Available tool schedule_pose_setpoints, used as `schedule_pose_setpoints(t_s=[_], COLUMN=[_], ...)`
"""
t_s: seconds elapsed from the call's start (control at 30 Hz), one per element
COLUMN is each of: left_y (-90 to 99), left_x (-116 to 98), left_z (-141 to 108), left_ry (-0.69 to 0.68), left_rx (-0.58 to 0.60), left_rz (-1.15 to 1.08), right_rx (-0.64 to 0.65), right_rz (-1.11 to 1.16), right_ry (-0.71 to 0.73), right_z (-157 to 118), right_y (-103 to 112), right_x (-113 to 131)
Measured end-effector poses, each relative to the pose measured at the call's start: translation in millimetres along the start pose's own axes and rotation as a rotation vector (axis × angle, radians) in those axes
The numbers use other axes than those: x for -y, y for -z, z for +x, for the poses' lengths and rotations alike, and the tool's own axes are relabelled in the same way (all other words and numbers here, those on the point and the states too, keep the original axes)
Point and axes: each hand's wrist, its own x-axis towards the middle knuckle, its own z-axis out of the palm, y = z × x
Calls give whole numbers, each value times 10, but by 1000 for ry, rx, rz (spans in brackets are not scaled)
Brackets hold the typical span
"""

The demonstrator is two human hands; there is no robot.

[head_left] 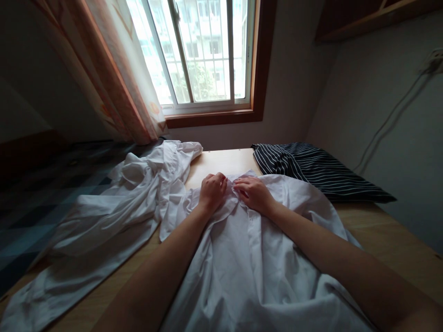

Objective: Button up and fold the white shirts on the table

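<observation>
A white button-up shirt (238, 249) lies front up on the wooden surface before me, its collar at the far end and its body wrinkled towards me. My left hand (212, 190) has its fingers curled at the left side of the collar, pinching the cloth. At the collar's right side, my right hand (254, 193) is closed on the fabric, fingers pointing left. Only a small gap separates the two hands. The button placket runs down below them.
Another white shirt (138, 203) lies crumpled on the left, partly over dark checked bedding (27, 198). A black striped cloth (311, 168) rests at the back right of the wooden table (226, 161). Behind stand a window (204, 55) and an orange curtain (121, 74).
</observation>
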Motion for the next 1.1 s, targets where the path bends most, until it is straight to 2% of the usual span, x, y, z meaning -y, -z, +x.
schedule_pose_setpoints(t_s=[0.27,0.5,0.6,0.8,0.9,0.97,1.1], left_y=[-28,-19,-17,8,5,-24,-140], left_x=[30,77,64,2,10,43,169], left_z=[16,25,26,13,2,-4,-1], left_ry=[116,240,203,11,-13,-4,104], left_rx=[-63,-111,-98,-36,-12,-39,-92], left_rz=[-245,-372,-358,-250,-206,-151,-47], right_rx=[5,68,73,95,81,34,-105], right_rz=[-37,-72,-110,-118,-87,-82,-135], right_ry=[55,68,45,2,-4,-77,-346], right_z=[-3,0,-11,-29,-13,8,42], right_y=[-10,38,15,-40,7,67,195], right_x=[54,115,102,76,98,91,-87])
